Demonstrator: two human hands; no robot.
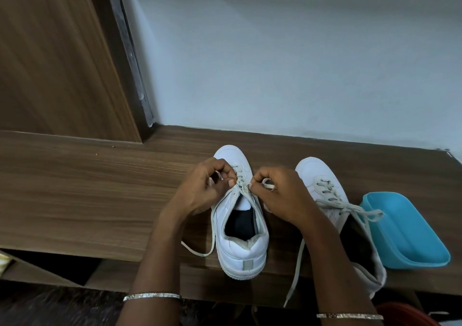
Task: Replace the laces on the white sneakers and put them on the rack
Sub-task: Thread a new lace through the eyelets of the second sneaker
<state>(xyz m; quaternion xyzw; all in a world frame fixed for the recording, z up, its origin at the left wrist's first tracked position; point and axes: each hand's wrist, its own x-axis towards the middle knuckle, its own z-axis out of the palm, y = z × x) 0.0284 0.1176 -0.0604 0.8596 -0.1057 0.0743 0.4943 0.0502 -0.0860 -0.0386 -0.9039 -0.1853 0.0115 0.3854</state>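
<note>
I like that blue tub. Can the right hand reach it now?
Probably yes. The blue tub sits just past the second sneaker, with nothing over it. But the right hand pinches a lace and would have to let go first.

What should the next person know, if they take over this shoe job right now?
Left grip and right grip each pinch the lace at the eyelets of the middle sneaker.
The other sneaker stands to its right, laced, ends loose, beside a blue tray.
Done: unclear whether these laces are old or new.
Left: finish lacing, then put both on the rack.
</note>
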